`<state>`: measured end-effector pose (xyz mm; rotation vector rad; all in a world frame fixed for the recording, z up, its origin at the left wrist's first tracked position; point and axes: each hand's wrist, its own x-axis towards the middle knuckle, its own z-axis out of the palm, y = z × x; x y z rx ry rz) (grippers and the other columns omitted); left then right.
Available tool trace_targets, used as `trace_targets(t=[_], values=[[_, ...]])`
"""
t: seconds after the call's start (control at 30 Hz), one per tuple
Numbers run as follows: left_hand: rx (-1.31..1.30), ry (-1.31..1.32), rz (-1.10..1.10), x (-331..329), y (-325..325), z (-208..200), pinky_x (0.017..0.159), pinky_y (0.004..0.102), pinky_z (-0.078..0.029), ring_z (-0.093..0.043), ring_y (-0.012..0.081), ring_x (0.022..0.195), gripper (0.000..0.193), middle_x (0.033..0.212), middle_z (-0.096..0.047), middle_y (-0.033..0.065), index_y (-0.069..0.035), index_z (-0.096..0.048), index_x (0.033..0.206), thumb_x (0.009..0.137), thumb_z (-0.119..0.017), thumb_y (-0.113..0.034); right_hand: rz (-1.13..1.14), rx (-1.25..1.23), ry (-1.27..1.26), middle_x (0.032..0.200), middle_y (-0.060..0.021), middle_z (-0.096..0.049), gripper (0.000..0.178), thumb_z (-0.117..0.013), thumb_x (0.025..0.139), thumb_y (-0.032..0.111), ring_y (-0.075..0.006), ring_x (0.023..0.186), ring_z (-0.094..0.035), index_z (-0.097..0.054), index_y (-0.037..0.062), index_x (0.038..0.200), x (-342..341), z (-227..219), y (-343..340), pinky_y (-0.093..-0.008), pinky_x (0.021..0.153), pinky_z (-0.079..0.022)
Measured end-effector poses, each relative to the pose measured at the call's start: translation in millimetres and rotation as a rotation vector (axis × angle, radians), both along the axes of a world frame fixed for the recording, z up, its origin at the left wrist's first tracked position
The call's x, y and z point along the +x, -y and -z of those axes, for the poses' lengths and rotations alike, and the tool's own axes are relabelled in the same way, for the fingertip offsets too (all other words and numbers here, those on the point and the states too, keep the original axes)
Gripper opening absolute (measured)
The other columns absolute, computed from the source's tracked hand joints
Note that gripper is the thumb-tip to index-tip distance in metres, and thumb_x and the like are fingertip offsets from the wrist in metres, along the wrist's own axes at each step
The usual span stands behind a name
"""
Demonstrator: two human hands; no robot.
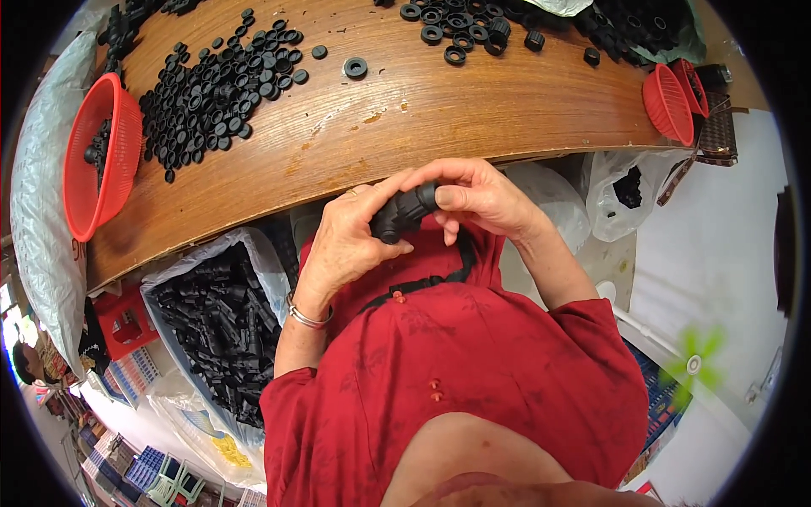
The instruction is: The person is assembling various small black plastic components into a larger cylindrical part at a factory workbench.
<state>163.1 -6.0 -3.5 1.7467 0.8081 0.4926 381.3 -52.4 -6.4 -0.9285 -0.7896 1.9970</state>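
Note:
A black plastic pipe fitting (397, 218) is held between my two hands, just off the table's near edge and above my lap. My left hand (348, 235) wraps round its body, thumb beneath and fingers over the top. At its upper right end sits a ribbed black cap (427, 197), which the thumb and fingers of my right hand (477, 198) pinch. Whether the cap is fully seated I cannot tell. Past my hands, the brown wooden table (338, 127) carries a spread heap of small black caps (220, 93) on the left.
Black rings (456, 21) lie at the table's far side. Red plastic baskets (127, 144) (667, 106) stand at both ends. Left of my lap, a lined bin (270, 253) holds many black fittings. A white bag (621, 211) hangs at right; a green fan (693, 364) is lower right.

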Motion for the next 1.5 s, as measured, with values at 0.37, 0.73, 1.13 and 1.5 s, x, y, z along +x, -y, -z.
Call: trace_targets(t=[0.37,0.73,1.13,1.5], values=[[0.542,0.054,-0.040,6.0,8.3,12.1,0.074,0.0377,-0.052,-0.064,0.0318,0.081,0.060,0.096,-0.068,0.0113,-0.005,-0.061,0.117,0.059,-0.073,0.000,0.069,-0.032,-0.311,0.065,-0.0061,-0.054,0.018,-0.056,0.092,0.013,-0.0125,0.051,-0.058,-0.057,0.0039,0.108,-12.8,13.9,11.2,-0.0328,0.050,-0.058],[-0.031,-0.050,-0.169,29.1,36.2,24.8,0.073,0.0372,-0.051,-0.063,0.0304,0.080,0.058,0.089,-0.064,0.0144,-0.004,-0.052,0.103,0.058,-0.087,-0.017,0.198,-0.070,-0.039,0.058,-0.0001,-0.048,0.046,-0.043,0.101,0.037,-0.0070,0.042,-0.042,-0.055,-0.0021,0.120,-12.7,26.6,19.6,-0.0220,0.042,-0.042],[-0.920,0.457,-0.322,79.6,53.8,74.3,0.076,0.0278,-0.049,-0.056,0.0126,0.082,0.046,0.090,-0.057,0.0045,-0.001,-0.047,0.103,0.072,-0.079,-0.015,0.673,0.816,0.995,0.122,-0.0178,-0.053,0.086,-0.060,0.082,0.062,-0.0329,0.112,-0.051,-0.039,-0.0049,0.132,-37.5,62.6,83.2,-0.0405,0.092,-0.045],[-0.901,0.399,-0.221,69.0,47.9,87.3,0.074,0.0274,-0.049,-0.055,0.0120,0.083,0.051,0.091,-0.056,0.0025,-0.004,-0.046,0.102,0.064,-0.079,-0.005,0.772,1.117,1.141,0.112,-0.0207,-0.059,0.048,-0.063,0.078,0.026,-0.0345,0.094,-0.057,-0.053,-0.0033,0.114,-36.3,85.8,61.5,-0.0436,0.083,-0.048]])
